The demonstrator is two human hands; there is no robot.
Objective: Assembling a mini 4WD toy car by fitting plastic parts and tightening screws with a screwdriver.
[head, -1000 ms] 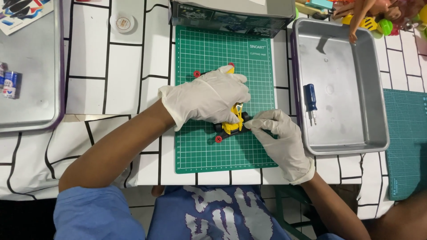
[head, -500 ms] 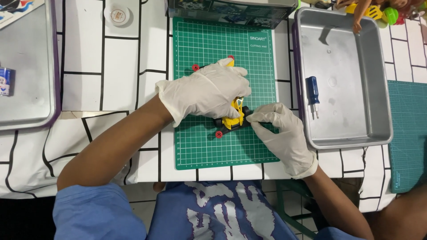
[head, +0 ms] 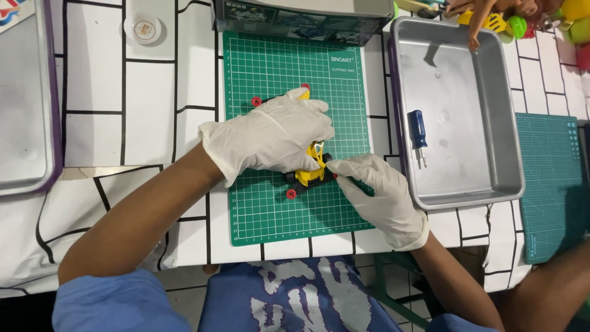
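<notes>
A yellow toy vehicle (head: 309, 171) with red wheels lies on a green cutting mat (head: 270, 209). My left hand (head: 270, 136), in a white glove, lies over the toy and holds it down. My right hand (head: 375, 193), also gloved, pinches the toy's near right end with its fingertips. Most of the toy is hidden under my left hand. A red wheel (head: 291, 193) shows at the front, another red wheel (head: 256, 101) behind my left hand.
A metal tray (head: 467, 178) at the right holds a blue-handled screwdriver (head: 419, 135). A dark box (head: 301, 15) stands behind the mat. Another tray (head: 24, 110) lies at the left, a small white round lid (head: 142, 27) at the back, coloured toys (head: 510, 18) at the far right.
My hands stay on the toy; the right fingertips have shifted slightly along its end. The view has drifted a little.
</notes>
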